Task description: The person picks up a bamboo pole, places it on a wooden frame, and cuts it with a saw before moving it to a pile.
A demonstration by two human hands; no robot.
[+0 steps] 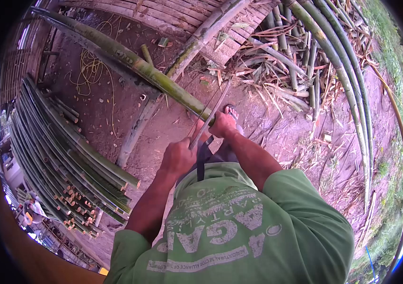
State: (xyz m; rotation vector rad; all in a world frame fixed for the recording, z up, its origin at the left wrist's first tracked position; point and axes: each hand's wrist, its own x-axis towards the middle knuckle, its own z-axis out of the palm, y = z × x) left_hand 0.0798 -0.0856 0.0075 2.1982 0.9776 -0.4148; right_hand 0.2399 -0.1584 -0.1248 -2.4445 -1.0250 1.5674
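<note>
We list first the green bamboo pole (pixel 161 80), one item, running slantwise from the upper left to its near end in front of the waist, and passing over a diagonal timber (pixel 137 130). We record the right hand (pixel 223 125) at that near end, its fingers curled in a closed grip against the pole; the underside of the grip is hidden. We enter one long, thin tool (pixel 219 100), slightly bowed, lying across the pole just beside the right hand; its exact type we cannot tell. We note the left hand (pixel 179 157), fingers folded narrow around the tool's lower end, nearer the body than the right. Item, one green printed shirt (pixel 211 227), worn, with a dark strap (pixel 203 158) hanging above its hem. Item, one foot in a sandal (pixel 232 112), on bare earth (pixel 156 142) beyond the right hand. To the left we count a large stack of bamboo poles (pixel 64 156), many cut ends facing us, and a loose coil of yellow cord (pixel 90 71) on the ground. At the top, a slatted wooden platform (pixel 163 16); to its right, a heap of bamboo pieces and husks (pixel 289 66), with long curved poles (pixel 350 80) alongside. At the far left edge, another person (pixel 32 208), small and blurred.
</note>
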